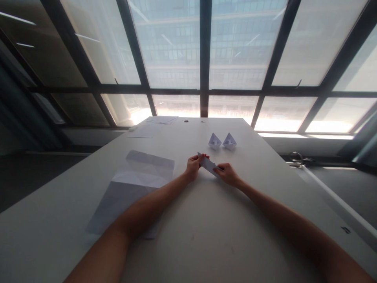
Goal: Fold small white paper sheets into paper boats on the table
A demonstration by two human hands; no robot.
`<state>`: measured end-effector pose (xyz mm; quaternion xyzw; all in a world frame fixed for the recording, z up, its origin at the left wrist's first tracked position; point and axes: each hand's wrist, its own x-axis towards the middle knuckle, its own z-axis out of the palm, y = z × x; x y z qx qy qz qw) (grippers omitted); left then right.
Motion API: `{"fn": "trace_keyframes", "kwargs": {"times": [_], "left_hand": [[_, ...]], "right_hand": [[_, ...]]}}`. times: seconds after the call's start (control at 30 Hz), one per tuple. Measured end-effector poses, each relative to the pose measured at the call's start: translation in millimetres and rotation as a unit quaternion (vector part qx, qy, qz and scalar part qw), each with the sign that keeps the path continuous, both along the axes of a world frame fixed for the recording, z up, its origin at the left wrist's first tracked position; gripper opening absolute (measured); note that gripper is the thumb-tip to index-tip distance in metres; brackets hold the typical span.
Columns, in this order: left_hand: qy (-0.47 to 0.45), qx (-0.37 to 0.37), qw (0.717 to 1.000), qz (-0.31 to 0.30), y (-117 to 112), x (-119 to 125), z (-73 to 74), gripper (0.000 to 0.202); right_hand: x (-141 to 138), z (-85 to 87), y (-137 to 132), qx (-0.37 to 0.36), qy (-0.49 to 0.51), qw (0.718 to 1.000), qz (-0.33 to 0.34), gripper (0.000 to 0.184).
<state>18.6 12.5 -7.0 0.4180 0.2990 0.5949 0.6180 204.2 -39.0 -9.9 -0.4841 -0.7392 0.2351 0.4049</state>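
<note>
Between my two hands a small piece of folded white paper (209, 166) is held slantwise, just above the white table. My left hand (193, 166) grips its upper left end, fingers closed round it. At the lower right end my right hand (227, 173) pinches the paper between thumb and fingers. Just beyond my hands stand two folded paper boats, the left boat (215, 141) and the right boat (229, 141), side by side. Creased sheets of paper (141, 173) lie to the left, partly covered by my left forearm.
The long white table (188, 251) reaches toward a wall of dark-framed windows (173, 47). More flat paper sheets (144, 130) lie at its far left. A small dark round spot (186, 121) shows near the far edge. A white bar (338, 200) runs beside the right edge.
</note>
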Motion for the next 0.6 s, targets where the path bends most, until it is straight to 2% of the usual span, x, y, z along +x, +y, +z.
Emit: {"fn": "trace_keyframes", "kwargs": {"times": [0.1,0.17,0.33,0.4,0.5,0.6], "left_hand": [[-0.020,-0.009,0.999,0.026,2,-2,2.5,0.045],[-0.019,-0.015,1.000,0.018,2,-3,3.1,0.047],[0.089,-0.004,0.991,-0.097,-6,0,0.7,0.047],[0.131,0.019,0.984,-0.119,-11,2,-0.1,0.045],[0.140,0.026,0.984,-0.109,-14,4,0.5,0.043],[0.094,-0.005,0.993,-0.073,-10,3,1.4,0.044]], "right_hand": [[-1,-1.3,0,-0.017,0.016,1.000,0.010,0.037],[-2,-1.6,-1,-0.030,0.029,0.999,0.014,0.038],[-1,-0.8,-1,-0.047,0.078,0.996,-0.005,0.042],[-1,-0.7,-2,-0.042,0.089,0.995,-0.016,0.041],[-2,-0.1,-3,-0.049,0.086,0.995,0.006,0.032],[-3,2.1,-6,-0.084,0.093,0.992,0.033,0.019]]}}
